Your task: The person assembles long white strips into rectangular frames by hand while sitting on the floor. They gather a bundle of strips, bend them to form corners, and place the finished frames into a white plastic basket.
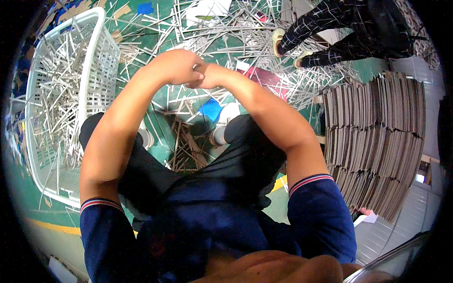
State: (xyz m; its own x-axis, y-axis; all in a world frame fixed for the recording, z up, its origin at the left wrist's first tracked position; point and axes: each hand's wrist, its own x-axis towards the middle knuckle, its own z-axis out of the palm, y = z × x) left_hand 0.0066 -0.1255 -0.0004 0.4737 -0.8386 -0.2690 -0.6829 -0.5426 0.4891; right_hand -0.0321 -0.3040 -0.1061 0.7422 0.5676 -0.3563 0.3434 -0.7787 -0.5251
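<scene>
In front of my knees my two hands meet, touching each other above the littered green floor [163, 96]. My left hand [181, 68] is closed, its fingers bent inward against the other hand. My right hand [206, 78] curls in beneath it, also closed, with its fingertips mostly hidden. Nothing shows between the hands, and whatever they hold, if anything, is hidden. Below them lie thin grey-white cardboard strips and a piece of blue paper [211, 109] close to my foot. Brown strips [186, 146] form a small heap between my feet.
To the left stands a white plastic basket [96, 52] full of strips. On the right rises a tall stack of grey cardboard sheets [373, 137]. Another person [325, 35] in checked trousers stands at the far right. A dark red sheet [264, 79] lies among scattered strips.
</scene>
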